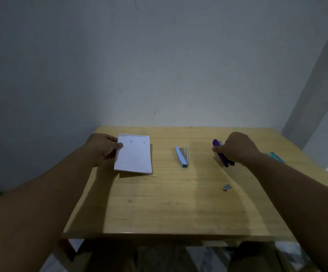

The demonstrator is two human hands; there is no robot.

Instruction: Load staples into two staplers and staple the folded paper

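Two hands reach over a wooden table [178,213], each one on its own thing.

The folded paper [133,154] lies at the far left, and the left hand [102,148] pinches its left edge with the thumb on top. The light blue stapler [182,157] lies open in the middle, touched by no hand, its long axis pointing away from the person. The right hand [237,148] curls around the purple stapler [221,153], which lies slanted just left of the palm. A small staple strip [226,187] rests nearer, close to the right arm, so I judge this hand would take it.
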